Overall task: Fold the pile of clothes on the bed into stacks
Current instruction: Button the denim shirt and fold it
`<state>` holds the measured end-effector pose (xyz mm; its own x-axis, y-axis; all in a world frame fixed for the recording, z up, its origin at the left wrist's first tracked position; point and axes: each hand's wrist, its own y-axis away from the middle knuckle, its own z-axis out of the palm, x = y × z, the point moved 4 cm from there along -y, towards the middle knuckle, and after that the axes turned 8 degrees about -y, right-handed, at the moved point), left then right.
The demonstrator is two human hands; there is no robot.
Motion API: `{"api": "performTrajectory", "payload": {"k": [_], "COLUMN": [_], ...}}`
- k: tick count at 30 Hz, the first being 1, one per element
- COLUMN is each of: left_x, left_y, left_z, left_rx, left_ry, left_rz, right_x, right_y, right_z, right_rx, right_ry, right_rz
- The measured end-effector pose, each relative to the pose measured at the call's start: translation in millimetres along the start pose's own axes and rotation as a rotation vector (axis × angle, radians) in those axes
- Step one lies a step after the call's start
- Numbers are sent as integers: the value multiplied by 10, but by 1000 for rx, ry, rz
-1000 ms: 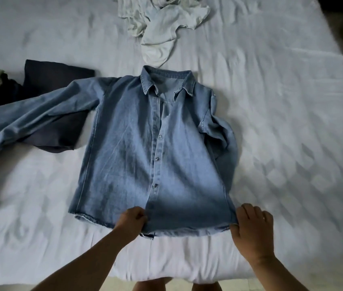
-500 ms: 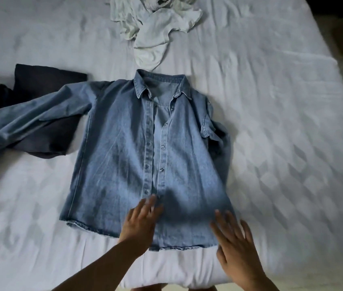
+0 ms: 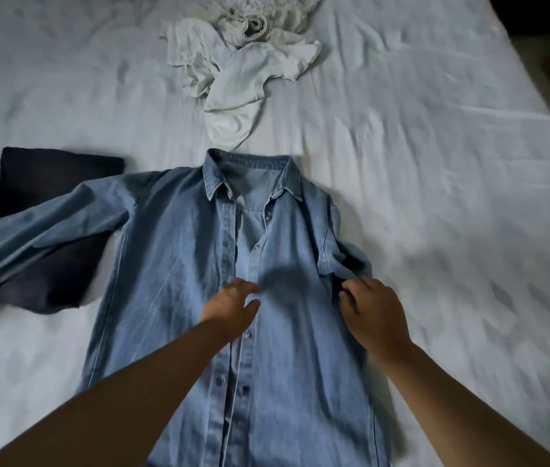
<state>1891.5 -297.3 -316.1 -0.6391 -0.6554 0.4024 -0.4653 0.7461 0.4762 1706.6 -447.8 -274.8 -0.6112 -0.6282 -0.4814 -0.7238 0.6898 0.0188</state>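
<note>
Smoothing the shirt (image 3: 179,264) flat on the bed (image 3: 435,197), left hand (image 3: 230,308) fingers loosely spread, right hand (image 3: 373,318) curling at the tucked sleeve; tugging could rumple it. White pile (image 3: 246,72) is waiting beyond.

left hand (image 3: 231,306) spread flat, right hand (image 3: 373,311) — fingers curled

Both hands, left hand (image 3: 231,306) and right hand (image 3: 373,311), rest on the denim shirt (image 3: 172,264) spread across the bed (image 3: 435,163).
</note>
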Motion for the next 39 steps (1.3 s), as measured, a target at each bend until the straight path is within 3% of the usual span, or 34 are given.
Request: {"api": "performTrajectory", "payload": {"k": [8,11,15,17,19,21,24,26,29,31,33,35,39], "left_x": [283,369,395,369,332,296,234,197,110,81,50,-10,-138], "left_y": [-1366,-1792,-2166,-2237,-2269,-2289,-2361,-2427,-2511,-2491,-2376,-2205,-1802], "left_z": [-386,-431,-344,-357,-442,-608,-838,-858,-720,-676,-697,-696,-554], "left_rx": [227,243,213,235,294,395,495,471,281,214,229,246,281], "left_ry": [157,259,256,221,287,329,307,237,173,206,265,339,509], "left_rz": [-32,-88,-186,-250,-295,-307,-330,-335,-327,-262,-194,-207,-293], "right_x": [304,376,504,541,570,655,758,799,896,836,589,324,152], "right_y": [-1226,-1574,-1826,-1856,-1898,-2000,-2190,-2264,-2266,-2222,-2129,-1964,-1439], "right_z": [320,507,732,818,828,672,375,368,609,646,644,702,851], "right_rx": [15,-12,-61,-82,-57,91,300,252,55,105,233,229,119], "right_ry": [-91,-137,-192,-325,-490,-502,-298,-151,79,161,157,141,171], "right_rz": [138,242,565,735,792,753,503,388,415,395,211,59,64]}}
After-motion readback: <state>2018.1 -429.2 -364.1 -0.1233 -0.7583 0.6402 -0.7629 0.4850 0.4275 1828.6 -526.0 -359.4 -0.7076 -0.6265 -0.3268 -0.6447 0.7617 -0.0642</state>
